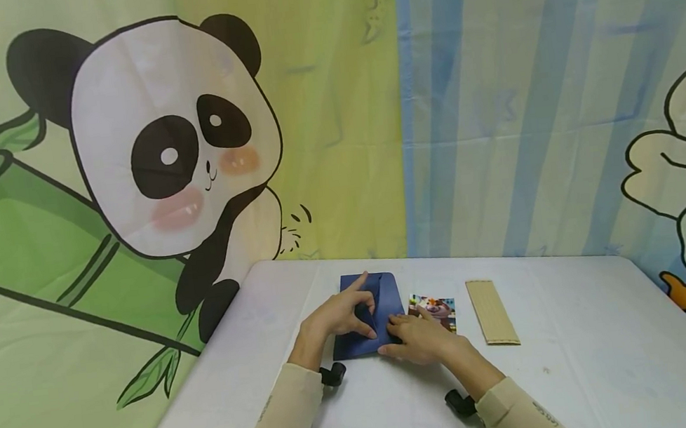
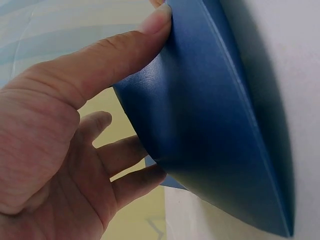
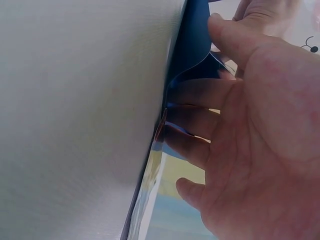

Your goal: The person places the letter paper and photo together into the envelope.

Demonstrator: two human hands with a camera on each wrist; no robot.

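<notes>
A dark blue paper envelope [image 1: 358,343] lies on the white table in front of the person. The left hand [image 1: 343,311] holds its bowed-up paper; in the left wrist view the thumb [image 2: 156,22] is on the near face of the blue paper, and other fingers [image 2: 137,182] reach behind its edge. Straight fingers of the right hand [image 1: 422,338] rest on the envelope's right part, as the right wrist view also shows. Beside that hand lies a colourful picture card [image 1: 441,307], partly covered by it.
A flat tan strip [image 1: 492,312], wood-like or card, lies right of the picture card. The white table [image 1: 588,355] meets a cloth backdrop with a printed panda [image 1: 169,135]. Each wrist carries a small black camera [image 1: 334,374].
</notes>
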